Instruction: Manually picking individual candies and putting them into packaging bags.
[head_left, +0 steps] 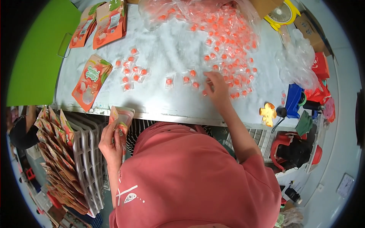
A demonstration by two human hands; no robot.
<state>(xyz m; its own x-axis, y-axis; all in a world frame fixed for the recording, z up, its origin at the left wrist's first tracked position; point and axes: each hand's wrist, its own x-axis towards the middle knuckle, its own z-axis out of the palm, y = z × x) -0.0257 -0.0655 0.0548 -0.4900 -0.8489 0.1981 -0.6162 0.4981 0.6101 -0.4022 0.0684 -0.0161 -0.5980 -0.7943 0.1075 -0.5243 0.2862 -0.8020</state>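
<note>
My left hand point(110, 141) is closed on a candy pouch point(124, 116), held upright just in front of the table's near edge. My right hand point(216, 86) is over the table with its palm down, thumb and forefinger apart, and I see nothing between them. Close by its thumb lies one wrapped candy point(204, 92), red in a clear wrapper. A large heap of the same wrapped candies point(237, 57) spreads to the right and behind this hand. Several loose ones lie to its left, with a small cluster point(133, 72) farther left.
A stack of flat pouches point(91, 81) lies at the table's left, with more pouches point(110, 24) behind. Crates point(85, 152) filled with pouches stand below at the left. A green panel point(36, 57) borders the table. A yellow fan point(282, 15) and plastic bags point(298, 59) are at the right.
</note>
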